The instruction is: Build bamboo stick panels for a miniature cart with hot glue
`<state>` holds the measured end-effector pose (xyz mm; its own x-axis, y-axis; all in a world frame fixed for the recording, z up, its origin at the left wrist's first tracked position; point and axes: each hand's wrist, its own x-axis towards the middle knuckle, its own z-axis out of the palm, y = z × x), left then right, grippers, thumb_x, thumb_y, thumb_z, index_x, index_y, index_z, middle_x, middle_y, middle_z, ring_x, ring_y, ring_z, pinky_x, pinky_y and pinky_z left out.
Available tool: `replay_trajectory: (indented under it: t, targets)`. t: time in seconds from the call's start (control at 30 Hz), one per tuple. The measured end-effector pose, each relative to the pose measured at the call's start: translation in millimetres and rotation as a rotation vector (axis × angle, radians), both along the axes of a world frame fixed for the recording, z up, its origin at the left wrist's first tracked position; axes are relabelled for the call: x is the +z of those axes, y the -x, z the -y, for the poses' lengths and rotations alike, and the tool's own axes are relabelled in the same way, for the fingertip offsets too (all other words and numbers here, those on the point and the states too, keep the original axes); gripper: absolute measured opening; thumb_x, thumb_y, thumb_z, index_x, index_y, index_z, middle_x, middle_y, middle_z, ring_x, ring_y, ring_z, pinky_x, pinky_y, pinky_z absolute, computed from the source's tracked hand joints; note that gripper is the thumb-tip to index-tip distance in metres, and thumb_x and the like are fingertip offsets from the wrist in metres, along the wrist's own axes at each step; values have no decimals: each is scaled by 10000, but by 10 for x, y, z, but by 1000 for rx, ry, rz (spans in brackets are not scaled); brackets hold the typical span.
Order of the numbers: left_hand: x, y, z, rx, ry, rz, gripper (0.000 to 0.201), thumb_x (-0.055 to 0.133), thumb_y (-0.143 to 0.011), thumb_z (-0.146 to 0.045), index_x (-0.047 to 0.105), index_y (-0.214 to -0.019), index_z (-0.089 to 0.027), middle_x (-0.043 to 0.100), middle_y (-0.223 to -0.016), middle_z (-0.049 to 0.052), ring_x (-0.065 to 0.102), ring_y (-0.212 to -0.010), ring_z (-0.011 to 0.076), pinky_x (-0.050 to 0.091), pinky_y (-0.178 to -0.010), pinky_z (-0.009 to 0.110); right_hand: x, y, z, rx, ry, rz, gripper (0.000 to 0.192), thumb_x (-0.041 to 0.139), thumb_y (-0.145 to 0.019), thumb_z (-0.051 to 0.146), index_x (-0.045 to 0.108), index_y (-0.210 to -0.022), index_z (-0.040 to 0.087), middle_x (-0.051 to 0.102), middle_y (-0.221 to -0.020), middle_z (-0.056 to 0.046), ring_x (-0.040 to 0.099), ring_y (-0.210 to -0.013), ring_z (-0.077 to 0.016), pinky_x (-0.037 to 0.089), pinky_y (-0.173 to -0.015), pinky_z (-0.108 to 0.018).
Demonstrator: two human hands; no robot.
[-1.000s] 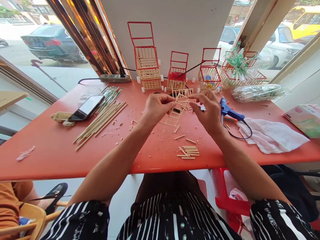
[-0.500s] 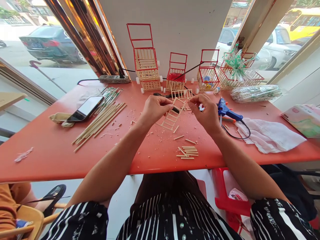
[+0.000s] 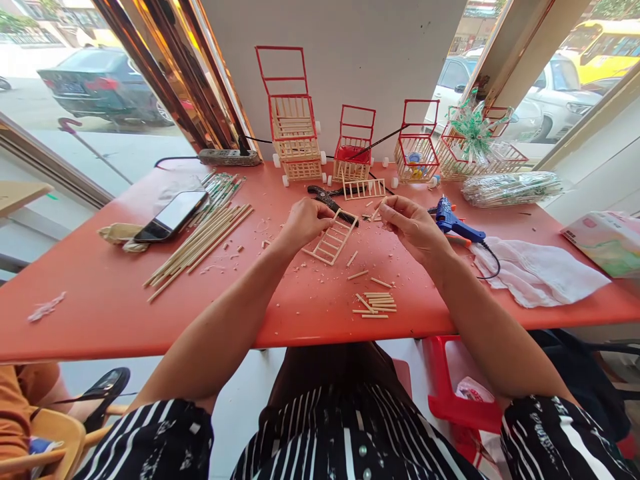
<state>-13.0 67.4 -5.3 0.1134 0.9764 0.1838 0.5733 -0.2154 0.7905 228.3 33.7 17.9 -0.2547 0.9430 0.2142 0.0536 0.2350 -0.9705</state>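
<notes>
Chopsticks (image 3: 200,241) lie in a loose bundle on the left part of the red desk (image 3: 100,300), just beside a phone (image 3: 173,215) that rests partly on a crumpled cloth (image 3: 117,235). Right of them, the left hand (image 3: 303,223) has its fingers (image 3: 325,220) pinched shut on the upper end of a small ladder-like stick frame (image 3: 331,241), whose lower end slants down toward the desk; whether it touches the surface cannot be told. Black pliers (image 3: 327,197) lie just behind that hand, and a second stick frame (image 3: 364,189) lies flat behind them, in front of a row of red miniature carts (image 3: 353,150) along the wall. Below the frame, short cut sticks (image 3: 377,305) sit in a small pile near the desk's front edge. The right hand (image 3: 413,227) is just right of the held frame and apart from it, its fingers (image 3: 387,208) closed on one short stick (image 3: 376,213) that points toward the frame's top corner. Further right a blue glue gun (image 3: 453,223) lies on the desk, then a white cloth (image 3: 540,273), with a tissue pack (image 3: 603,240) at the far right.
</notes>
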Motion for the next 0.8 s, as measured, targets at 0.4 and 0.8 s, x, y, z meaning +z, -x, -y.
replay_trajectory:
  t: [0.4,0.8]
  targets:
    - [35,20,28,16,-38,-71,127,702,-641,-178,811,-706,-194,703,-608,18,650,-604,194,488,-656,293,-92,-10,-3,272,-203,592,241,709,-871,416,668,-790,193,650,-746,-2,543,-708,-152,381,-682,-299]
    - [37,116,-13,-5,-50,-12,158,695,-613,-205,819,-710,-193,695,-614,33,655,-655,204,519,-673,296,-2,50,170,480,-376,926,75,737,-929,241,777,-887,193,775,-910,-63,673,-810,-200,445,-753,-308]
